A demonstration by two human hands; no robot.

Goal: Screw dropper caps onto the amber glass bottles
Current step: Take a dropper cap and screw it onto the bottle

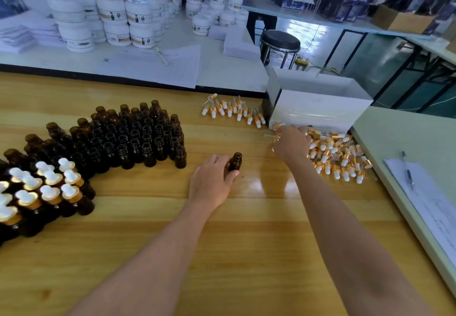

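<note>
Holding single amber bottle [235,164] upright with left hand [212,183], grip wrapped round it, mid-table, mouth uncapped. Reaching with right hand [292,143] into dropper cap pile [338,159] by right edge of table [259,241], just before white box [320,108]; grip there unclear, fingers buried among caps, possibly on one. Massed toward left edge: open bottles [138,133]; nearer left front corner: capped bottles [49,192].
</note>
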